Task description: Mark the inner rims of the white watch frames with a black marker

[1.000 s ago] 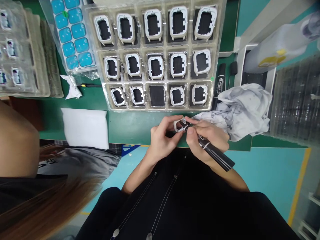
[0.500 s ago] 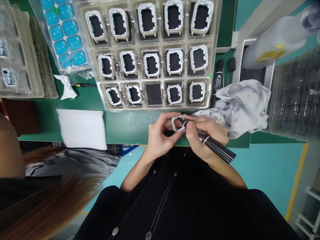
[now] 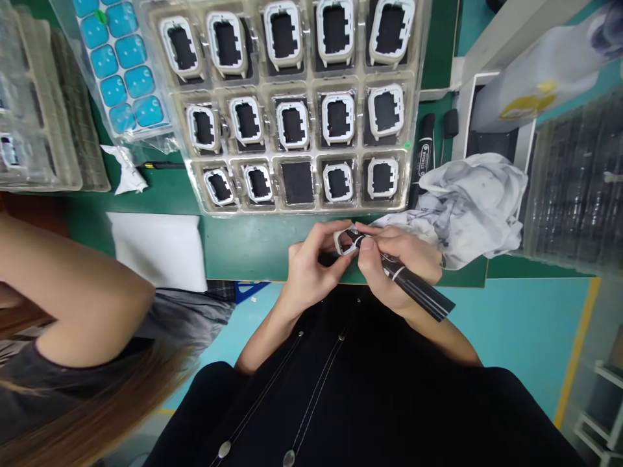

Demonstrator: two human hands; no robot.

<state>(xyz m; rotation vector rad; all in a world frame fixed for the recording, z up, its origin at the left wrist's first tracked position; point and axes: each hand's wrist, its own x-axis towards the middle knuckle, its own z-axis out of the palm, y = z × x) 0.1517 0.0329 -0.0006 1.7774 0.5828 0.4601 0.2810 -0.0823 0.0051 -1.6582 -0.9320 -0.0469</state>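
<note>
My left hand (image 3: 314,266) holds a small white frame (image 3: 339,242) by its edges, over the front edge of the green table (image 3: 243,250). A black marker (image 3: 421,292) is gripped in my right hand (image 3: 402,259), its tip end at the inside of the frame and its thick barrel slanting down to the right. The exact contact of the tip is too small to tell. Beyond my hands lies a clear plastic tray (image 3: 263,209) with similar white frames in its compartments; the middle compartment of the front row shows only a black pad (image 3: 298,183).
A crumpled white cloth (image 3: 474,207) lies right of my hands, by another marker (image 3: 425,152) and a plastic bottle (image 3: 535,84) in a white holder. Blue pieces (image 3: 130,50), stacked trays (image 3: 46,117) and a folded white cloth (image 3: 158,250) are left. Another person's arm (image 3: 92,285) reaches in there.
The other person's arm at the left has moved further into view, towards the folded cloth. My right hand and the marker have shifted slightly left; my left hand is nearly unchanged.
</note>
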